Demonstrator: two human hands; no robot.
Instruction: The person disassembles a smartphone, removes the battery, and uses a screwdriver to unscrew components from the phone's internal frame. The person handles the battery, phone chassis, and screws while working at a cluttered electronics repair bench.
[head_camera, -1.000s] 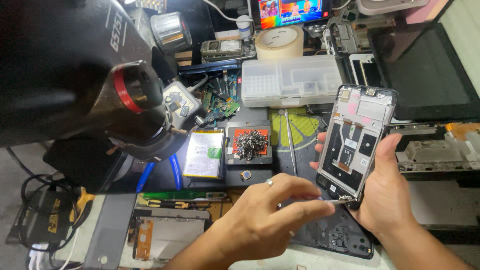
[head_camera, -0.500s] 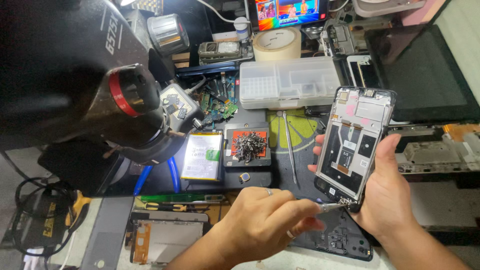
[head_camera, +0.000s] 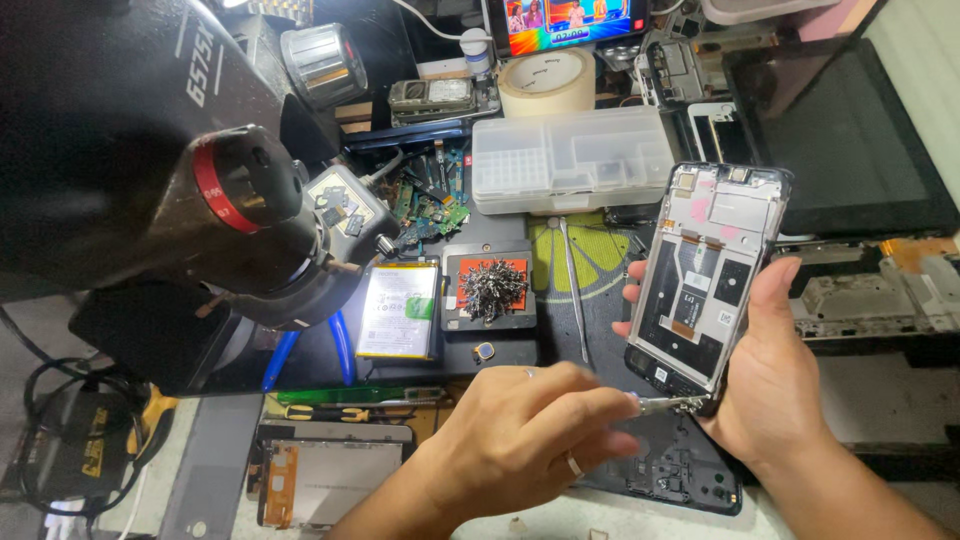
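Left hand (head_camera: 520, 440) pinches tweezers (head_camera: 668, 405) whose tip touches the bottom edge of an opened phone (head_camera: 705, 275), gripped upright in the right hand (head_camera: 770, 385). Beyond lie a battery (head_camera: 400, 310), a screw tray (head_camera: 492, 292) and a clear plastic box (head_camera: 570, 158).

Left hand (head_camera: 520, 440) lower, its tweezers (head_camera: 668, 405) now at phone frame's (head_camera: 705, 275) bottom edge.

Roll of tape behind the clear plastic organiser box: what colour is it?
Cream, off-white roll of tape, seen best in the head view.
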